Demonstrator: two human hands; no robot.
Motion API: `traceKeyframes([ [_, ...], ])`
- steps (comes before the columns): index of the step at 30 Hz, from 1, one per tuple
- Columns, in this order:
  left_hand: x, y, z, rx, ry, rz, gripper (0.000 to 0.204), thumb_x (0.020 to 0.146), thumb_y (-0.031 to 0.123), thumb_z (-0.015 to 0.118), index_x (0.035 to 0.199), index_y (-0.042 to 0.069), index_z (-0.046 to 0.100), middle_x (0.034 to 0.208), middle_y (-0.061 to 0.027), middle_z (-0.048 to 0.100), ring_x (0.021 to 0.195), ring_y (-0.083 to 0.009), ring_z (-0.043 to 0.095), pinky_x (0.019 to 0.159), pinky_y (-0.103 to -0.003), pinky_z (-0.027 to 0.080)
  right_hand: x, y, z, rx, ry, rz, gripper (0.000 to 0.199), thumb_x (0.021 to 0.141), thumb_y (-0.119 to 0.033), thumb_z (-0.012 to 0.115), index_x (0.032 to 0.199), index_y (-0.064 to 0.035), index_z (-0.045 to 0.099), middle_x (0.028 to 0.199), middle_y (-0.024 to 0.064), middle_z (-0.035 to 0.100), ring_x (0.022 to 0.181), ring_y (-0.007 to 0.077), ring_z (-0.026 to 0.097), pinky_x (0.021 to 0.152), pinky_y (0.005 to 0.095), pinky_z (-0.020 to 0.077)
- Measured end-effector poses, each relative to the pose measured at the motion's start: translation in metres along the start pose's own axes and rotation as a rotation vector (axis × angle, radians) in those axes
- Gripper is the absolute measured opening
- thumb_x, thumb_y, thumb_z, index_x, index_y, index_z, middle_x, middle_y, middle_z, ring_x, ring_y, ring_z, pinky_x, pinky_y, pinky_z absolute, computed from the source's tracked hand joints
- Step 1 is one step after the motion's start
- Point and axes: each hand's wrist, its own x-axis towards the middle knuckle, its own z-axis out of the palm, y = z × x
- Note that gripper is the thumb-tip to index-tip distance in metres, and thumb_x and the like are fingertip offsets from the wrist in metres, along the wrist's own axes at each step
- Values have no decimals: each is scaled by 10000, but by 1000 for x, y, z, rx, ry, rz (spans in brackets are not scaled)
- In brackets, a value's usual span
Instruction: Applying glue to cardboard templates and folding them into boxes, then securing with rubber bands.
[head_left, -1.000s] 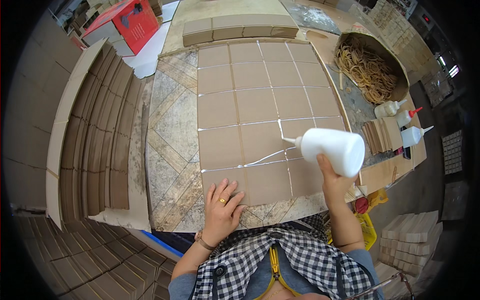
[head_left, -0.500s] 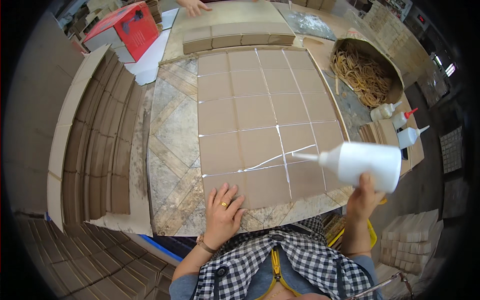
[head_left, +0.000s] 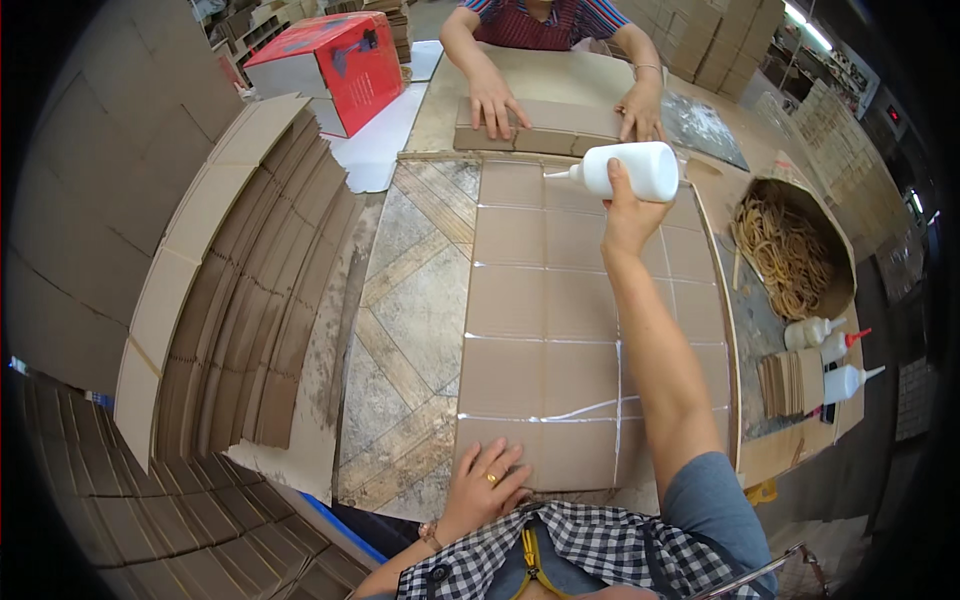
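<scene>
A brown cardboard sheet, crossed by a grid of white glue lines, lies on the patterned board. My left hand rests flat on the sheet's near left corner, fingers stretched out. Reaching to the far end, my right hand grips a white squeeze bottle held on its side above the sheet. The bottle's thin nozzle points left, over the far edge area. One slanted glue streak runs across the near rows. My right forearm hides part of the sheet's right side.
Across the table, a co-worker's two hands rest on a cardboard stack. Folded cardboard stands at the left, near a red box. A bag of rubber bands and several small bottles sit at the right.
My right hand has carried the bottle from the near right to the sheet's far end. The view has shifted, and the co-worker's hands now lie on the far stack. My left hand stays on the sheet.
</scene>
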Motion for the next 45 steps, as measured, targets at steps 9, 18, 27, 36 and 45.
traceKeyframes([
  [9,-6,-7,8,70,-7,8,397,806,343,675,1181,227,615,1338,-23,527,1253,-222,482,1016,-449,351,7,36,51,-206,21,-91,797,664,-301,855,1218,45,400,1157,196,527,1084,314,548,933,414,442],
  [18,-5,-5,2,77,-55,-11,365,845,292,611,1206,242,599,1350,-14,519,1271,-211,465,1040,-434,323,20,49,61,-266,9,-117,767,633,-336,860,1143,30,419,1111,232,563,1042,373,579,901,442,453],
  [27,-1,-2,1,-41,9,-43,319,784,276,695,1088,185,657,1291,-33,560,1264,-235,463,1036,-466,320,-2,8,35,-328,-71,-6,740,633,-304,863,1153,20,447,1102,211,599,1025,339,595,908,417,455],
  [36,3,2,-7,-80,28,-15,332,727,198,733,1041,118,660,1240,-91,575,1217,-304,490,1010,-503,346,-50,-57,-29,-296,-148,19,741,642,-230,868,1210,15,459,1105,169,603,1011,262,598,883,376,470],
  [45,4,7,-12,-80,72,9,317,734,170,711,1036,91,656,1227,-117,575,1220,-332,474,1028,-509,329,-112,-128,-112,-245,-221,139,679,670,-159,850,1194,26,460,1089,165,592,1003,241,587,861,374,487],
])
